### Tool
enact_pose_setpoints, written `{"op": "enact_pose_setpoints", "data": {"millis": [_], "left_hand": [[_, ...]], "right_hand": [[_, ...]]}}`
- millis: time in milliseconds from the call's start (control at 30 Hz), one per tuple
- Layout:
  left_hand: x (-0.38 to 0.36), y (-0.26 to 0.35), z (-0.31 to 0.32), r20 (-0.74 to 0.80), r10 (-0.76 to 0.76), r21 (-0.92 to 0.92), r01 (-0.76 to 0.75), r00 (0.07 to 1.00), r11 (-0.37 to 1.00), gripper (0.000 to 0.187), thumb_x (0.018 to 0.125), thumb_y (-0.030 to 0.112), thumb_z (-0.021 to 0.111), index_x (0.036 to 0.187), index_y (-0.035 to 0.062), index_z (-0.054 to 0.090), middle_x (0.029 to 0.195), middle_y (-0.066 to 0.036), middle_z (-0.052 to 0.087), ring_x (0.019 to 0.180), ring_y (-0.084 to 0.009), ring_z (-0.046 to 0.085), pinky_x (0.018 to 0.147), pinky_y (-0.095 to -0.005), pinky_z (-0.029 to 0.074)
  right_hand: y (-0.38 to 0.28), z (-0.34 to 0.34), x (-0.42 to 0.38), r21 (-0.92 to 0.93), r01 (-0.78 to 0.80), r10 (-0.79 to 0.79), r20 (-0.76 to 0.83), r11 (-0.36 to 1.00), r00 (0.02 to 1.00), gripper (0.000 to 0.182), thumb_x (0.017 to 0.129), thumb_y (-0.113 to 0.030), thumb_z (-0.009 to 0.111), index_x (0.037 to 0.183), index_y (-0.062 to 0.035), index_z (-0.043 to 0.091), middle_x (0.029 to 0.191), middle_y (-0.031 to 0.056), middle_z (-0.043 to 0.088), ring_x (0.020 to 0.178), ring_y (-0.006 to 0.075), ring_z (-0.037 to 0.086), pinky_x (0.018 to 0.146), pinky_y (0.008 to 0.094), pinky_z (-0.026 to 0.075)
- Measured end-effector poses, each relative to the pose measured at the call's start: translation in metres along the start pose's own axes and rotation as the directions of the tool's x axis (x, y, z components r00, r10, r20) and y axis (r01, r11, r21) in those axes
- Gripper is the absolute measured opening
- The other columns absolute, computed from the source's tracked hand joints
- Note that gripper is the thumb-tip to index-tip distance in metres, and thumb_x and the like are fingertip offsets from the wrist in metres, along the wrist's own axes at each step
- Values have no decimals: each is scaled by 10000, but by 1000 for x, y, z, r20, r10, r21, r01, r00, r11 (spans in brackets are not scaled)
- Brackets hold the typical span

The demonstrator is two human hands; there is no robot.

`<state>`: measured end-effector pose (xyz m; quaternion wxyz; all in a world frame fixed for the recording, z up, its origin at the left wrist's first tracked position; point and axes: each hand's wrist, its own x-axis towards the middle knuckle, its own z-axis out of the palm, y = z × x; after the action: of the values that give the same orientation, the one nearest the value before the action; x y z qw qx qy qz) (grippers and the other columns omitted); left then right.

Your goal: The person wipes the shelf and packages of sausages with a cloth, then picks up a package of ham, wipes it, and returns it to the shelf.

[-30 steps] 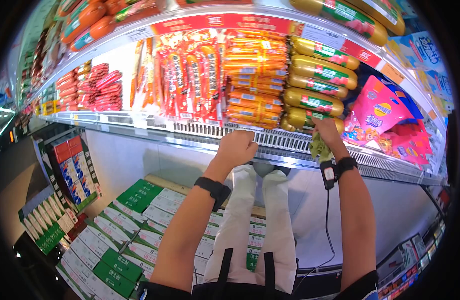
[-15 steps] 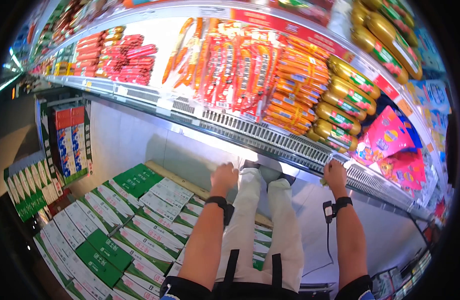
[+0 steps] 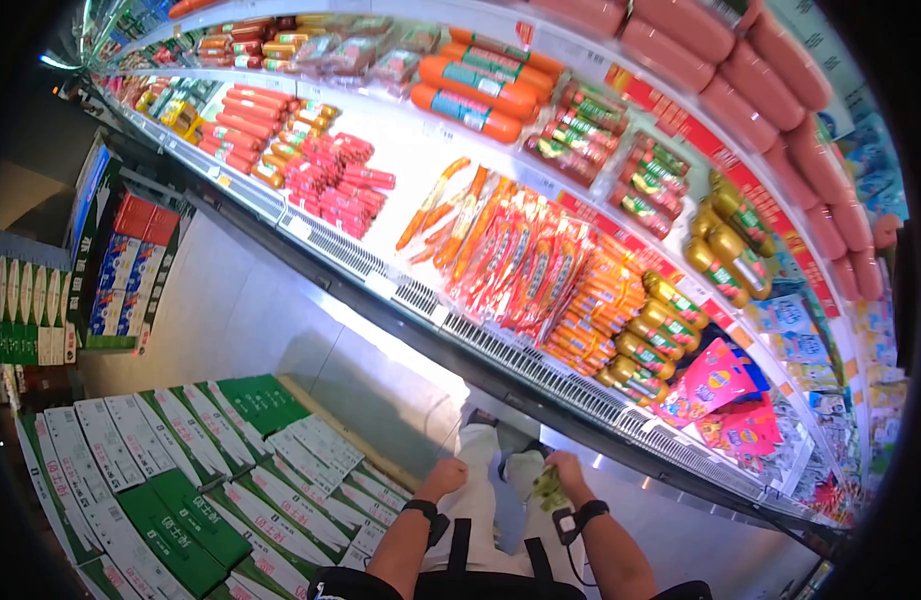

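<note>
Both hands are low in the head view, over the person's pale trousers. My left hand (image 3: pixel 444 478) is curled closed near the left thigh; whether anything is inside it does not show. My right hand (image 3: pixel 568 472) is closed on a small greenish object (image 3: pixel 549 490), too blurred to name. Above the hands runs a chilled shelf edge (image 3: pixel 540 380), with red sausage packs (image 3: pixel 525 265), orange sausage packs (image 3: pixel 598 305) and gold-wrapped sausages (image 3: pixel 640 355) on it. Neither hand touches the shelf.
Stacked green and white cartons (image 3: pixel 195 500) fill the lower left. More cartons (image 3: pixel 130 270) stand at the far left. Pink bags (image 3: pixel 715 380) lie at the shelf's right end, and large pink sausages (image 3: pixel 750 90) line the upper shelf. Tiled floor (image 3: pixel 250 310) runs between cartons and shelf.
The view has tilted up, showing more of the upper shelves. My right hand has moved away from the shelf edge, down and left toward my left hand, and the greenish object shows more clearly.
</note>
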<state>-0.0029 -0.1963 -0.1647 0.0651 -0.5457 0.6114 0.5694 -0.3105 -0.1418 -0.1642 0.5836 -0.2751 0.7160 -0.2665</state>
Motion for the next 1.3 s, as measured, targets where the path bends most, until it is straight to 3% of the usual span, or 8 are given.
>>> {"op": "enact_pose_setpoints", "data": {"millis": [100, 233, 767, 800, 833, 967, 1033, 1300], "left_hand": [[-8, -12, -13, -304, 51, 63, -33, 951, 997, 201, 766, 199, 541, 709, 51, 665, 815, -217, 637, 784, -400, 621, 734, -482, 501], [-19, -49, -26, -259, 220, 188, -174, 940, 967, 195, 740, 192, 540, 723, 52, 674, 809, -207, 641, 780, -402, 622, 729, -484, 510], [-41, 85, -64, 251, 81, 584, -217, 965, 782, 281, 807, 287, 506, 874, 99, 704, 939, -119, 703, 878, -339, 666, 817, -439, 518], [-41, 101, -63, 244, 89, 580, -219, 966, 785, 284, 808, 285, 503, 866, 92, 703, 895, -115, 706, 858, -323, 672, 809, -429, 520], [-40, 109, -60, 231, 97, 571, -216, 968, 792, 287, 809, 283, 499, 857, 85, 701, 850, -110, 709, 837, -307, 678, 800, -418, 521], [-47, 152, -29, 159, 48, 541, -128, 986, 831, 310, 809, 283, 475, 841, 73, 700, 768, -102, 704, 760, -272, 688, 747, -385, 535], [-27, 156, -6, 249, 278, 633, -373, 928, 679, 274, 797, 264, 517, 806, 54, 692, 794, -111, 704, 743, -263, 688, 738, -388, 540], [-80, 348, 133, 317, 414, 554, -521, 853, 649, 271, 844, 290, 542, 988, 85, 645, 927, -159, 677, 895, -342, 650, 803, -432, 504]], "right_hand": [[-42, 7, -43, -120, 491, -374, 503, 863, 779, 229, 761, -149, 504, 783, 16, 662, 813, 102, 662, 757, 215, 636, 721, 311, 498], [-103, -2, -98, 430, -372, 131, 493, 823, 860, 405, 610, -97, 465, 952, 49, 626, 885, 148, 649, 747, 233, 641, 730, 315, 538], [21, -99, -304, 939, 319, 254, -341, 127, 905, 268, 934, -96, 411, 1055, 91, 559, 1038, 178, 613, 944, 257, 627, 871, 368, 507], [86, -96, -294, 653, 389, 23, -528, 650, 849, 284, 941, -119, 373, 1059, 65, 554, 1031, 163, 611, 939, 261, 624, 867, 380, 507], [50, -108, -322, 934, 345, 252, -357, 91, 899, 291, 939, -123, 363, 1088, 41, 551, 1035, 160, 614, 956, 262, 621, 869, 395, 507], [149, -133, -327, 605, 441, 3, -592, 663, 806, 303, 937, -147, 355, 1081, 14, 566, 1003, 151, 626, 916, 276, 635, 859, 420, 517], [158, -156, -347, 940, 336, 265, -310, -59, 913, 274, 889, -127, 410, 989, 33, 608, 947, 164, 646, 834, 283, 667, 767, 387, 556], [258, -249, -361, 838, 223, 394, -447, 498, 803, 265, 864, -44, 416, 938, 128, 603, 875, 201, 640, 711, 319, 673, 631, 423, 585]]}}
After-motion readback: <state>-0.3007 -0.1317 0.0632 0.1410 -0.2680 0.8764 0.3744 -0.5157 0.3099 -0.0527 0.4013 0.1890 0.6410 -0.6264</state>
